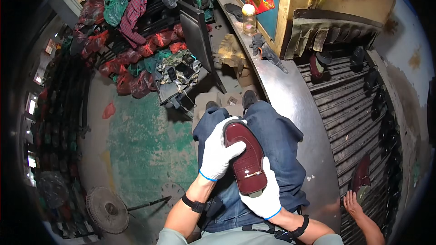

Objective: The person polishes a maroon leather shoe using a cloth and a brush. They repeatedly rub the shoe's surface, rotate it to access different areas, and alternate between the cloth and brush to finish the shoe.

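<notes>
A glossy dark red loafer (247, 165) with a metal bar across its upper lies above my lap, its upper facing me. My left hand (213, 156), in a white knit glove with a blue cuff edge, wraps the far left side, with its thumb pressed on the upper. My right hand (267, 196), gloved the same way, grips the near right side and supports it from below. The fingers under the shoe are hidden.
A metal ledge (290, 90) runs along my right, bearing a jar (249, 19) and dark gloves (268, 53). Beyond is a slatted conveyor (336, 109), where another person's hand (352, 203) touches a dark red shoe (362, 172). A fan (108, 209) stands left; a cloth-covered chair (179, 70) stands ahead.
</notes>
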Demonstrator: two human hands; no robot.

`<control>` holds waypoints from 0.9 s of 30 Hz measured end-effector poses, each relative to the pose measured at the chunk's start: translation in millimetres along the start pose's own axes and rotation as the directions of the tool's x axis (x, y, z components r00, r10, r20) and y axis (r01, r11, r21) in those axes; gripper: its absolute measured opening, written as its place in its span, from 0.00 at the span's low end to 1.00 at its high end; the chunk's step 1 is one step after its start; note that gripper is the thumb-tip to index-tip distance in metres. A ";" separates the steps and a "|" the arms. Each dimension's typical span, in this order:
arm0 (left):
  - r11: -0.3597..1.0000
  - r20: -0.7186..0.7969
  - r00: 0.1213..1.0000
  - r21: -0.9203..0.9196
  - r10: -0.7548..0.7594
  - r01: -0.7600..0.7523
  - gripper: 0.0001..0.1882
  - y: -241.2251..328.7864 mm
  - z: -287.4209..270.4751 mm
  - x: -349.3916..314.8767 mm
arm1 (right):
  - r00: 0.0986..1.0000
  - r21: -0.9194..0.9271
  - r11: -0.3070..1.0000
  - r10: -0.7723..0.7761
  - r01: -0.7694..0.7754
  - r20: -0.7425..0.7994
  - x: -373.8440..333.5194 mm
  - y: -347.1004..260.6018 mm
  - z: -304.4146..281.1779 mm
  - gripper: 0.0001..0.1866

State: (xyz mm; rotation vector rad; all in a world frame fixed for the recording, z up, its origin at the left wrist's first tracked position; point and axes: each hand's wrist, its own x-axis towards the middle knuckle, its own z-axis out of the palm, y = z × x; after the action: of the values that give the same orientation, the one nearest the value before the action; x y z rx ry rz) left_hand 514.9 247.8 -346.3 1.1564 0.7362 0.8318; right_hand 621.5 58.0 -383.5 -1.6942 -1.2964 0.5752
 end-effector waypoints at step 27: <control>0.535 0.279 0.844 -0.672 -0.458 0.512 0.33 -57.8 53.5 12.5 | 0.868 0.796 0.383 0.366 -0.469 0.335 81.2 3.7 -92.0 0.52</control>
State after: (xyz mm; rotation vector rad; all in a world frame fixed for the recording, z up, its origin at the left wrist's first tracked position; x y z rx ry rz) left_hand 576.7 222.4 -389.9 0.2063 0.5354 0.5041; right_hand 723.9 98.9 -329.4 -1.0678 -0.3920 1.3784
